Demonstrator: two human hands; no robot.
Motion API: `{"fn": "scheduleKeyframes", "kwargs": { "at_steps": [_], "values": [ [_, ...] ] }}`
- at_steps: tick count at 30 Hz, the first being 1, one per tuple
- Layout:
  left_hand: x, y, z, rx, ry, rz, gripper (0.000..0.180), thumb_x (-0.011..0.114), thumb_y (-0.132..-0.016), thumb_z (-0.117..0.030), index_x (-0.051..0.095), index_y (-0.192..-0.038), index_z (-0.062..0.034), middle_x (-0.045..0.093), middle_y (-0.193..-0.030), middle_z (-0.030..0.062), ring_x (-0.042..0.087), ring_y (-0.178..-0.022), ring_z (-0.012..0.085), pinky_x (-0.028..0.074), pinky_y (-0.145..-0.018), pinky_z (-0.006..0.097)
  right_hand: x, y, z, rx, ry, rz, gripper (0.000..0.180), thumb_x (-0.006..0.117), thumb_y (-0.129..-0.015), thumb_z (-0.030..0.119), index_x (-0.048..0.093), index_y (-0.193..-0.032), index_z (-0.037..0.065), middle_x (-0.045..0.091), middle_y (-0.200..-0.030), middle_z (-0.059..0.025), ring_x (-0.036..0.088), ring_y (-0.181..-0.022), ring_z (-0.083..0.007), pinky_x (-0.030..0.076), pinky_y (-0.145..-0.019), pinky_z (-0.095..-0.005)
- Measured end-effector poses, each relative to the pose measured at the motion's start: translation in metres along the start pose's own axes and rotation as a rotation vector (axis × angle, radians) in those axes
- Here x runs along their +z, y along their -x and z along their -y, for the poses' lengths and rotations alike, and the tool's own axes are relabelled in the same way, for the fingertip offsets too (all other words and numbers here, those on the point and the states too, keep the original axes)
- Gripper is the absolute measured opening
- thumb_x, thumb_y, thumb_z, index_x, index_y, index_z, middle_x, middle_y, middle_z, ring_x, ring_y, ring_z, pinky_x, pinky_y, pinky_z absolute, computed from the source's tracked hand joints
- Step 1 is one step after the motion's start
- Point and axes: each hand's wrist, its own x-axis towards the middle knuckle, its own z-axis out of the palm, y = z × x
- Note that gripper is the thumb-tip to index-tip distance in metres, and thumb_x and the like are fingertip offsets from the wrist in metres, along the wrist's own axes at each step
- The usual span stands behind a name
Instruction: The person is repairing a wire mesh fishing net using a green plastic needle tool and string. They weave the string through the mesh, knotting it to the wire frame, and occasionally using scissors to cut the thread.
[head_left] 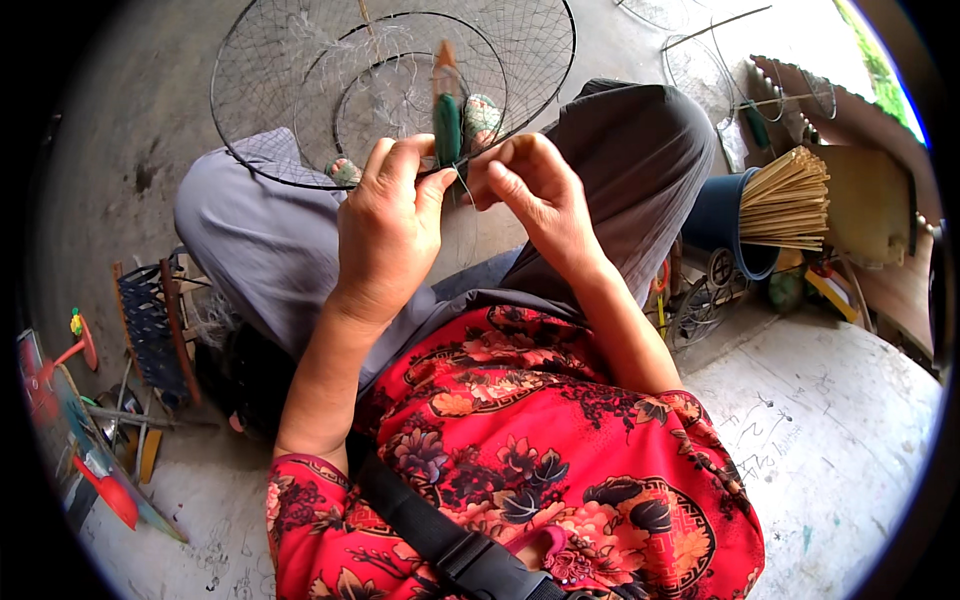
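Note:
A round hoop net (318, 100) with a dark rim and fine mesh rests before my knees. My left hand (392, 215) is closed in a pinch at the rim's near edge. Just beside its fingertips, a netting needle (448, 130) wound with green twine stands upright, its orange-brown tip upward and slightly blurred. Whether the left fingers also grip the needle is unclear. My right hand (540, 195), a little to the right, has its thumb and fingers pinched together on a thin strand (461, 182) that runs toward the left thumb.
To the right stands a blue bucket (718, 215) of thin wooden sticks (785, 200). More wire hoops (700, 70) lie at the upper right. A dark woven seat (155, 325) and a coloured board with red parts (95, 460) are on the left. A white written-on surface (830, 430) lies behind me.

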Motion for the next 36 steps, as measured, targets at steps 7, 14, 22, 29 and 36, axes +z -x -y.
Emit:
{"fn": "scheduleKeyframes", "kwargs": {
  "at_steps": [7,14,22,29,36],
  "values": [
    [0.001,-0.001,0.001,0.13,-0.001,-0.029,0.018,0.069,-0.09,-0.007,0.065,-0.107,-0.0064,0.058,-0.087,0.0115,0.065,-0.072,0.0315,0.05,-0.06,0.041,0.011,-0.012,0.069,-0.57,0.331,-0.085,0.016,0.07,-0.094,0.01,0.066,-0.107,0.001,0.061,-0.081,-0.0013,0.057,-0.065,-0.0082,0.045,-0.056,-0.0254],
    [0.004,0.0,0.004,0.109,0.028,-0.072,0.011,0.069,-0.09,-0.007,0.067,-0.101,-0.006,0.06,-0.088,0.0108,0.065,-0.072,0.031,0.051,-0.06,0.039,-0.024,0.014,0.02,-0.484,1.592,-0.151,0.018,0.066,-0.085,0.009,0.061,-0.102,0.014,0.062,-0.094,-0.0071,0.063,-0.078,-0.0271,0.055,-0.064,-0.0371],
    [0.015,-0.005,0.004,0.13,-0.083,-0.123,0.01,0.067,-0.091,-0.003,0.067,-0.101,-0.0058,0.061,-0.089,0.011,0.064,-0.075,0.03,0.052,-0.066,0.037,0.015,0.049,0.044,-0.55,0.914,0.263,0.028,0.071,-0.081,-0.001,0.06,-0.107,0.002,0.059,-0.113,-0.0175,0.06,-0.108,-0.0347,0.051,-0.088,-0.0382],
    [0.022,-0.01,0.009,0.165,-0.12,-0.199,0.008,0.067,-0.091,-0.007,0.064,-0.098,-0.0077,0.059,-0.085,0.0113,0.064,-0.071,0.032,0.051,-0.061,0.041,-0.003,0.102,0.085,-0.461,-0.185,0.832,0.017,0.05,-0.102,0.01,0.059,-0.092,-0.001,0.057,-0.078,-0.009,0.055,-0.066,-0.0222,0.047,-0.06,-0.0344],
    [0.014,-0.005,0.006,0.126,-0.048,-0.159,0.011,0.067,-0.091,-0.009,0.059,-0.098,-0.0077,0.06,-0.088,0.0107,0.065,-0.073,0.0334,0.052,-0.06,0.043,0.013,0.024,0.024,0.012,0.236,-0.023,0.031,0.068,-0.098,0.025,0.063,-0.116,0.0,0.055,-0.071,0.0025,0.046,-0.053,-0.0032,0.036,-0.045,-0.0219]
  ]
}}
